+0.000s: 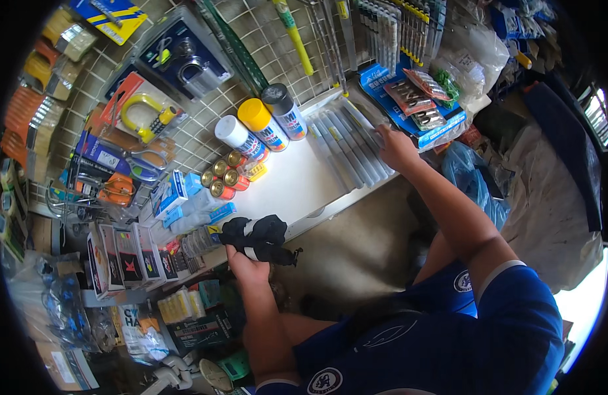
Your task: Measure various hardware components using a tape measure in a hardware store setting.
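My left hand [249,269] holds two soft black bundles [257,232], each wrapped with a white band, over the front edge of a white shelf [289,192]. What the bundles are made of is not clear. My right hand [400,150] is at the right end of a row of long, slim items in clear plastic sleeves [341,153], which lie side by side on the shelf. Its fingers touch the rightmost sleeves; whether they grip one is hidden. Three spray cans, one with a white cap [231,131], one yellow [254,112] and one dark grey [276,96], stand behind the sleeves.
Several small gold-topped cans [227,173] and small boxes [170,195] occupy the shelf's left part. A wire grid [200,116] behind carries padlocks [192,74], scissors [146,163] and paintbrushes [62,39]. Blue cards with small packets [415,98] lie at right, above a blue plastic bag [469,173].
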`<state>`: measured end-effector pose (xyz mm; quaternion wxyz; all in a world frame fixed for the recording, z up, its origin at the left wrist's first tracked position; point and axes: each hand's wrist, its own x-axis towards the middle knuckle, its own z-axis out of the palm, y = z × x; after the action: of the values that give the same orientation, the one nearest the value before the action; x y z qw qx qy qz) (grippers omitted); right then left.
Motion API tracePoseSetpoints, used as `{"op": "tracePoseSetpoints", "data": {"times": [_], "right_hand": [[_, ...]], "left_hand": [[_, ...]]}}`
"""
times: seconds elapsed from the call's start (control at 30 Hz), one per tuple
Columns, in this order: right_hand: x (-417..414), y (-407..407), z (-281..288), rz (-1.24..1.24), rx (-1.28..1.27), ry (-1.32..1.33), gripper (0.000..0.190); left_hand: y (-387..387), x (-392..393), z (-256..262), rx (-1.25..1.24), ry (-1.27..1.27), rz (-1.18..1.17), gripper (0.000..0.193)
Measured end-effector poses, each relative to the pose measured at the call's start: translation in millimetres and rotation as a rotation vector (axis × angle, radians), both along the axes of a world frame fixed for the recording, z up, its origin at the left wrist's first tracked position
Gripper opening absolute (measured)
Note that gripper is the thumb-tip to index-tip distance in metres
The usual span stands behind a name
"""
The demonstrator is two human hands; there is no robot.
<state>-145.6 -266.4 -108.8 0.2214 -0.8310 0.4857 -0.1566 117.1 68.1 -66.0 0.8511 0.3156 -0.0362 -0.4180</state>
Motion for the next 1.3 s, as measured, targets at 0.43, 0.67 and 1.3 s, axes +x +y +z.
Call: {"op": "tracePoseSetpoints", "data": {"times": [0.43, 0.67, 1.3], "right_hand": [[23, -92, 18, -0.065, 0.764, -1.15, 0.039], [105, -165, 10, -0.158, 0.964, -1.665, 0.066], [79, -98, 72, -0.24, 0.115, -1.043, 0.033]], "left_hand": [[-29, -17, -22, 0.378, -0.355, -0.339, 0.029], [27, -75, -201, 0.519, -1.135, -1.484, 0.037], [76, -163, -196, 0.841, -0.856, -1.834, 0.027]]}}
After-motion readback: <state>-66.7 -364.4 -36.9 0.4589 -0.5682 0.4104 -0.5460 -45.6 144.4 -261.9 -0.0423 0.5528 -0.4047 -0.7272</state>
